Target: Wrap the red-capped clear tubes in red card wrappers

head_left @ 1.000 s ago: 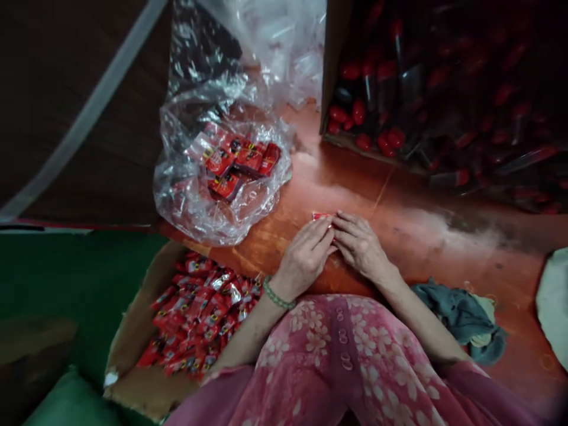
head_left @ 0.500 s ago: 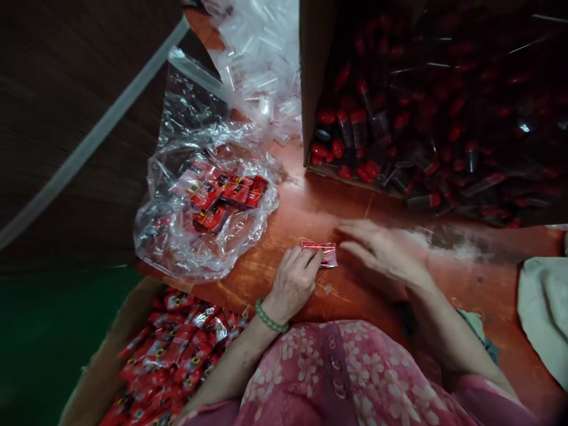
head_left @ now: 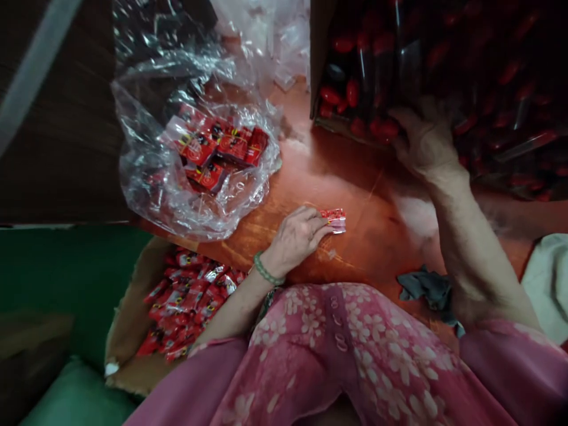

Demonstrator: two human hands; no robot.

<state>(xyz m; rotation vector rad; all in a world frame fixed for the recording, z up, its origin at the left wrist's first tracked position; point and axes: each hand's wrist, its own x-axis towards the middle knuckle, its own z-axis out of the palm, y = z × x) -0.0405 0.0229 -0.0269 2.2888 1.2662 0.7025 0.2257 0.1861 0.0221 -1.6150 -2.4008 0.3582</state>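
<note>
My left hand (head_left: 300, 235) is closed on the end of a small red printed plastic packet (head_left: 337, 221), held at the tabletop. A green bead bracelet circles that wrist. Over the front edge of a dark box, my right hand (head_left: 423, 139) reaches in among clear tubes with red caps (head_left: 385, 129). Its thumb and forefinger are apart beside a red cap; the other fingers are partly lost in shadow.
A clear plastic bag (head_left: 195, 219) with several red packets lies left of my hands on the orange-brown table (head_left: 302, 171). Below it, a cardboard box (head_left: 126, 331) holds many red packets. Clear plastic pieces (head_left: 288, 41) lie at the back. A dark cloth (head_left: 423, 284) is near my right forearm.
My right hand has moved from beside the packet, up and right into the box of red-capped tubes. My left hand stays on the packet. The view has shifted.
</note>
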